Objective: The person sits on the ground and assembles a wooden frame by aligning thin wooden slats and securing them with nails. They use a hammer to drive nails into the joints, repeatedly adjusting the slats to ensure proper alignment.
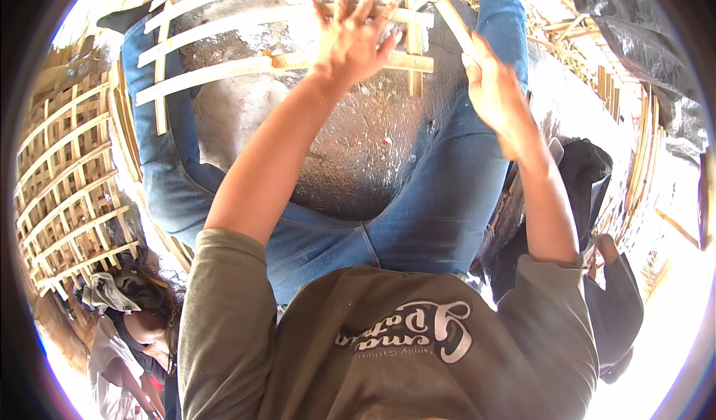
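A lattice of pale bamboo strips (212, 79) lies between my outstretched legs, several long strips crossing shorter ones at each end. My left hand (350, 43) rests on its long strips with fingers spread, right of the middle. In my closed right hand (494, 88) is a hammer (456, 26), gripped by its light wooden handle. Its head points up and left, close to the lattice's far right crosspiece (414, 40); glare blurs the head's shape.
Dark, shiny sheeting (358, 152) covers the ground under the lattice. A finished-looking woven bamboo panel (67, 181) stands at the left. People (134, 345) sit at lower left, dark cloth (585, 170) lies at right, and black plastic sheeting (634, 32) hangs at upper right.
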Demonstrator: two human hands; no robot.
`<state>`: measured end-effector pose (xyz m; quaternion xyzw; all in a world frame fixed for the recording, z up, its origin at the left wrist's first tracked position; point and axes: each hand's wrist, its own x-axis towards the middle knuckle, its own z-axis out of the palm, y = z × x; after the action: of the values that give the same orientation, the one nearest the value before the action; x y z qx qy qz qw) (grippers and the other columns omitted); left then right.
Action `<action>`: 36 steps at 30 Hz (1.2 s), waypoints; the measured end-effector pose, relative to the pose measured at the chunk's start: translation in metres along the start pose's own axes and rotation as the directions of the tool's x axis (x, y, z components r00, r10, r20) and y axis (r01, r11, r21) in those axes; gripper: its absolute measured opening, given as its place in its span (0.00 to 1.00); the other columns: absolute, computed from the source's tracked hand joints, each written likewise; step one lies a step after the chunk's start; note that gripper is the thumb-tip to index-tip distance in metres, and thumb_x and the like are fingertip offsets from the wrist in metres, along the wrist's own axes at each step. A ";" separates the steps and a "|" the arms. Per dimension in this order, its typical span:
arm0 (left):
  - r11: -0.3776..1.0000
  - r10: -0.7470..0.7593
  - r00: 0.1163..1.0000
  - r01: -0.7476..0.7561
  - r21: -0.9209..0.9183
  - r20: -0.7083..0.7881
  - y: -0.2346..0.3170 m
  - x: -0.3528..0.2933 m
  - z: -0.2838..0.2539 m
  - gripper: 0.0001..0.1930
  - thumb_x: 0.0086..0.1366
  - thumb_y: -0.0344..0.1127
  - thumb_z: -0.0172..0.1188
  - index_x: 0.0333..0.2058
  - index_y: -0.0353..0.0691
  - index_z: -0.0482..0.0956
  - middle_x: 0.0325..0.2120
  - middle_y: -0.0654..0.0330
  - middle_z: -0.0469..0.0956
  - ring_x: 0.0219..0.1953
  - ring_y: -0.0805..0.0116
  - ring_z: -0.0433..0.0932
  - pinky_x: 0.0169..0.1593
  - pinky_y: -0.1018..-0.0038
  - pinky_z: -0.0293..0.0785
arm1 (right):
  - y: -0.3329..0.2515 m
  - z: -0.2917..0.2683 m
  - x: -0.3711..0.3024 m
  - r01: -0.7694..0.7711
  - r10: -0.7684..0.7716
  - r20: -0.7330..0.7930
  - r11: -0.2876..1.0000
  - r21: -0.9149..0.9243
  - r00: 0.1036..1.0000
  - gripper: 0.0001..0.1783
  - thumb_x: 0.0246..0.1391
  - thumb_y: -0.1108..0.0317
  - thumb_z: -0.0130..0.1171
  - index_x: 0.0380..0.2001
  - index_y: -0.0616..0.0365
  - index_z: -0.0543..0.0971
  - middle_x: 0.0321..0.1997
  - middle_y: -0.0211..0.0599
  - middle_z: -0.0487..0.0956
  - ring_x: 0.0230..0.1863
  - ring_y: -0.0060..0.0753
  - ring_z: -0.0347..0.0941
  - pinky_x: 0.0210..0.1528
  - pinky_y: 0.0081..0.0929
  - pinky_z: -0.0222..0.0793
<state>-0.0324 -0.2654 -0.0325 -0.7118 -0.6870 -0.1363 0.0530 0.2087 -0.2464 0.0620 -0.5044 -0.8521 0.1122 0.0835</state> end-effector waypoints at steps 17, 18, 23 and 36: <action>0.997 0.065 0.997 -0.066 -0.035 -0.037 0.000 -0.004 -0.019 0.32 0.72 0.57 0.43 0.70 0.54 0.59 0.71 0.49 0.55 0.72 0.39 0.51 0.70 0.30 0.38 | -0.021 -0.095 0.030 -0.252 0.286 0.042 0.754 0.606 0.957 0.27 0.71 0.53 0.49 0.70 0.45 0.64 0.21 0.19 0.64 0.15 0.07 0.55 0.14 0.10 0.51; 0.997 0.065 0.996 -0.067 -0.049 -0.053 -0.002 -0.004 -0.016 0.32 0.72 0.57 0.43 0.70 0.54 0.59 0.71 0.49 0.56 0.72 0.39 0.51 0.70 0.30 0.38 | -0.024 -0.095 0.031 -0.251 0.276 0.056 0.747 0.615 0.959 0.27 0.71 0.53 0.49 0.70 0.45 0.64 0.22 0.18 0.64 0.15 0.06 0.54 0.14 0.11 0.50; 0.998 0.058 0.998 -0.058 -0.037 -0.013 -0.002 -0.002 -0.018 0.32 0.72 0.58 0.42 0.70 0.53 0.59 0.71 0.49 0.56 0.72 0.39 0.51 0.70 0.30 0.38 | -0.032 -0.086 0.032 -0.273 0.259 0.122 0.699 0.660 0.958 0.27 0.71 0.54 0.49 0.70 0.44 0.64 0.22 0.18 0.63 0.15 0.06 0.53 0.14 0.11 0.49; 0.997 -0.006 0.996 -0.001 0.079 0.084 -0.001 -0.004 -0.003 0.29 0.71 0.60 0.46 0.69 0.72 0.59 0.75 0.65 0.48 0.74 0.45 0.47 0.67 0.23 0.39 | -0.045 -0.082 0.033 -0.258 0.230 0.120 0.906 0.335 0.966 0.26 0.71 0.53 0.49 0.68 0.48 0.68 0.22 0.22 0.68 0.20 0.11 0.62 0.22 0.15 0.61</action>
<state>-0.0334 -0.2698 -0.0305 -0.7134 -0.6943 -0.0789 0.0520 0.1762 -0.2292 0.1541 -0.5796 -0.7515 0.2900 0.1233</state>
